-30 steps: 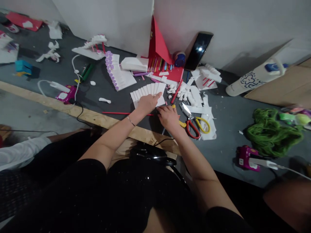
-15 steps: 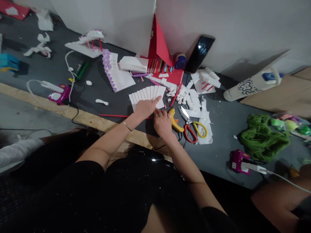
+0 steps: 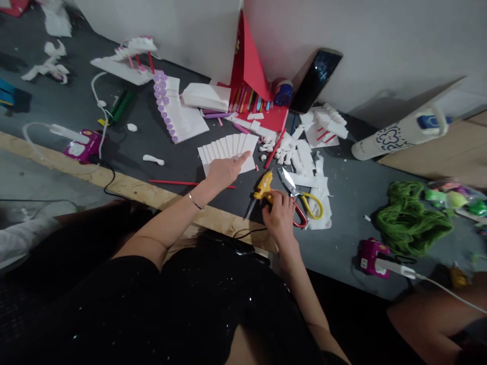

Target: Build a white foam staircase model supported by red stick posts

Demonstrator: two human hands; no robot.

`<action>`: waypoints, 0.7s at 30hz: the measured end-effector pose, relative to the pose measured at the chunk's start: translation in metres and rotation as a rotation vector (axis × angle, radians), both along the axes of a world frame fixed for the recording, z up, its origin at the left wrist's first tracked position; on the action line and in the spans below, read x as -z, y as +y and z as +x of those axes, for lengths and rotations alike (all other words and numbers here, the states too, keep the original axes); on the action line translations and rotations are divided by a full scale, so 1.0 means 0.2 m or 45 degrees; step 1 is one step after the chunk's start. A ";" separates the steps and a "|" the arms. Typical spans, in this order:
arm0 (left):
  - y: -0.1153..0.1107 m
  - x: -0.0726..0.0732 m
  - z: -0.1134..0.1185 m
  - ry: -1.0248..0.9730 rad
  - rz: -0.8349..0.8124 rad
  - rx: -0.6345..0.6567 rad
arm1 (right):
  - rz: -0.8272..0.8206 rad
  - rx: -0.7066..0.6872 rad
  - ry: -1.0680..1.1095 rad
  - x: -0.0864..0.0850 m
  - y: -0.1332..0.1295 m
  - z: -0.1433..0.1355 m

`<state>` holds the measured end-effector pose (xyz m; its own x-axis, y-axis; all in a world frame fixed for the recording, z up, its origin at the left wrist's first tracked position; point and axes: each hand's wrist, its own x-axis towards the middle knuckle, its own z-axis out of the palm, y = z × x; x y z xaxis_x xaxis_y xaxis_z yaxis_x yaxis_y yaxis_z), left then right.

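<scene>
A white fan-shaped piece with raised ridges (image 3: 218,150) lies on the grey table. My left hand (image 3: 225,171) rests on its lower right part, fingers stretched toward the right edge. My right hand (image 3: 279,212) has its fingers curled round the handle end of a yellow glue gun (image 3: 263,185), whose nozzle points up and away from me. Scissors (image 3: 292,183) with red and yellow handles lie just right of the glue gun, close to my right hand. A thin red stick (image 3: 173,182) lies left of my left hand, near the table's front edge.
Behind are a white piece with purple beads (image 3: 186,119), a red card holder (image 3: 249,76) and a leaning phone (image 3: 317,81). White scraps (image 3: 304,157), a bottle (image 3: 395,137), green yarn (image 3: 414,218) and purple power blocks (image 3: 85,146) stand around. Another person's arm is at the lower right.
My right hand has moved right and nearer me, from beside my left hand onto the glue gun. The glue gun has shifted slightly left and turned. My left hand stays on the fan-shaped piece.
</scene>
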<state>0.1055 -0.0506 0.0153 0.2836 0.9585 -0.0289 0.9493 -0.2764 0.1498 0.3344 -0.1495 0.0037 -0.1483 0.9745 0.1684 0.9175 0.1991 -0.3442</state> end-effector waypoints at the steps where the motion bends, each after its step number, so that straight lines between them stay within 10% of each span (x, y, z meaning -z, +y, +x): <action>1: 0.00 0.00 0.00 -0.009 0.012 -0.007 | 0.004 -0.010 0.010 0.02 -0.01 0.02; 21: 0.00 -0.01 0.05 -0.074 0.122 -0.097 | 0.171 -0.077 0.254 0.23 0.09 0.11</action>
<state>0.1150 -0.0500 0.0173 0.2088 0.9748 0.0782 0.9584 -0.2199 0.1819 0.3560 -0.1307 -0.0419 -0.1564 0.9317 0.3279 0.8190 0.3078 -0.4842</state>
